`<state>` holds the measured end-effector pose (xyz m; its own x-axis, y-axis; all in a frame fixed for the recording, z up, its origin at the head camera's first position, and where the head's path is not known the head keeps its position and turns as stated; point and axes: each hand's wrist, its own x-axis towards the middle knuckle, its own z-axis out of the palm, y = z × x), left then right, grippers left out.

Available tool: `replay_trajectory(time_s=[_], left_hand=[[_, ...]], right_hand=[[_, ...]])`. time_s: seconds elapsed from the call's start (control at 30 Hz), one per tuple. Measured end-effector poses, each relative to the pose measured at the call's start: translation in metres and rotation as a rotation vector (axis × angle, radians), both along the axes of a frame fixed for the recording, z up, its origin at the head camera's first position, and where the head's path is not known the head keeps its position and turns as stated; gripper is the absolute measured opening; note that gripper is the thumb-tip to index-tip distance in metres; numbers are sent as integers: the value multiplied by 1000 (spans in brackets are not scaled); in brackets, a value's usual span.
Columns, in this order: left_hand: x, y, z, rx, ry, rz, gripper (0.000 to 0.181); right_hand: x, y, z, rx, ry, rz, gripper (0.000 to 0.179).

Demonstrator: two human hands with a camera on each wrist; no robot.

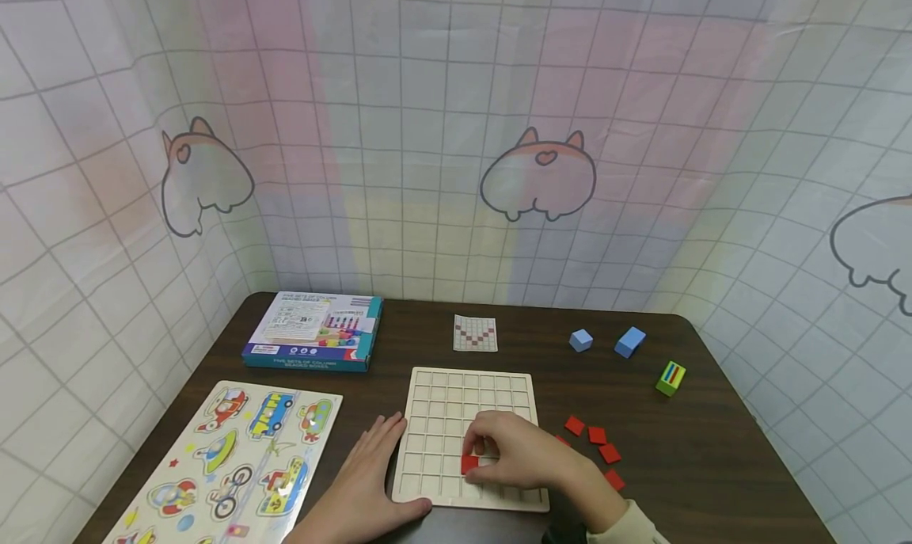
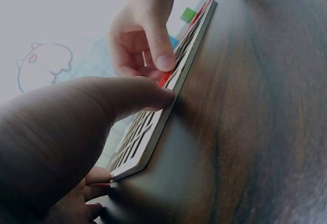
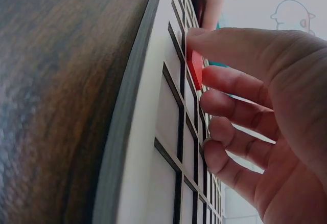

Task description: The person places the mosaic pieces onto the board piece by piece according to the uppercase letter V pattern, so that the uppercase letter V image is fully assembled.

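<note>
A pale wooden grid board (image 1: 438,429) lies on the dark table. My right hand (image 1: 516,449) is over its lower middle, pinching a red square tile (image 1: 469,465) between thumb and forefinger at one of the cells. In the right wrist view the red tile (image 3: 195,69) sits at the grid with the thumb on its near side, and the other fingertips are close to the grid. My left hand (image 1: 366,477) lies along the board's left side with fingers extended; in the left wrist view its thumb touches the board's edge (image 2: 148,147).
Several loose red tiles (image 1: 597,435) lie right of the board. Farther right are blue blocks (image 1: 630,342) and a green striped block (image 1: 670,378). A small grid pattern card (image 1: 475,334) lies behind the board. At left are a boxed set (image 1: 313,330) and a picture puzzle board (image 1: 203,488).
</note>
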<state>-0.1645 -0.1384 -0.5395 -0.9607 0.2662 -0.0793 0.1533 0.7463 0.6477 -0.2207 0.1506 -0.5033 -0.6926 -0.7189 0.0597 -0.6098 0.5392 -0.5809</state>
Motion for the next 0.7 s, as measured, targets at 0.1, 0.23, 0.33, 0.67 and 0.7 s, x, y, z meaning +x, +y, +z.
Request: replay_trajectory(time_s=[0.1,0.23,0.33,0.67,0.7], left_hand=[[0,0,0,-1,-1,0,130],[0,0,0,-5,2,-1,130],[-1,0,0,-7,3,0,130],[0,0,0,9,17,-5,129],[1,0,1,9,16,-4,129]], right_hand=[[0,0,0,-3,13,6,15],[0,0,-1,-7,23,6,13],[0,0,-1,-7,26,5,13],[4,-2,11,43,53,-34,16],[3,1,14,43,53,-43,16]])
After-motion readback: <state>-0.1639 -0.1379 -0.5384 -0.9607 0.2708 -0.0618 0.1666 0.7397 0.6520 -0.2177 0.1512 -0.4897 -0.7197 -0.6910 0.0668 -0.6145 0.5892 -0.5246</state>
